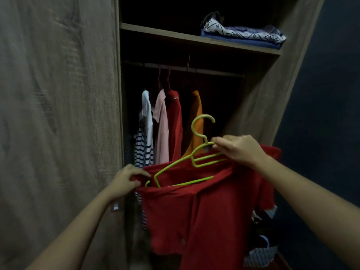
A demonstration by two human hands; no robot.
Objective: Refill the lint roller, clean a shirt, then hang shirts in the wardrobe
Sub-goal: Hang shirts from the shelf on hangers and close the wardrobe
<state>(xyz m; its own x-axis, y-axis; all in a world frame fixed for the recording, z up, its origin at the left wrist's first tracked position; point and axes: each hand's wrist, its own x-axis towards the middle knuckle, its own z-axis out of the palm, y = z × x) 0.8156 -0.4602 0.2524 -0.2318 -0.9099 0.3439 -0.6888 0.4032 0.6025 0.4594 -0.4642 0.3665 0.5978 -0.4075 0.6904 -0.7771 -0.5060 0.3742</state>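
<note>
A red shirt (204, 215) hangs in front of the open wardrobe, held up by both my hands. My left hand (126, 180) grips the shirt's edge at its left corner. My right hand (237, 149) pinches the green plastic hanger (175, 166) near its neck and also holds the shirt's right side. The hanger's lower left arm sits inside the shirt's opening, while its hook sticks up free. The wardrobe rail (194, 68) runs across above, with several shirts (161, 127) on it: white, striped, pink, red and orange.
A shelf (175, 34) above the rail carries folded patterned and blue cloths (243, 35). The wardrobe's wooden door (58, 114) stands at the left. A dark blue wall (321, 123) is at the right. Dark clothing and a striped item (261, 252) lie low at the right.
</note>
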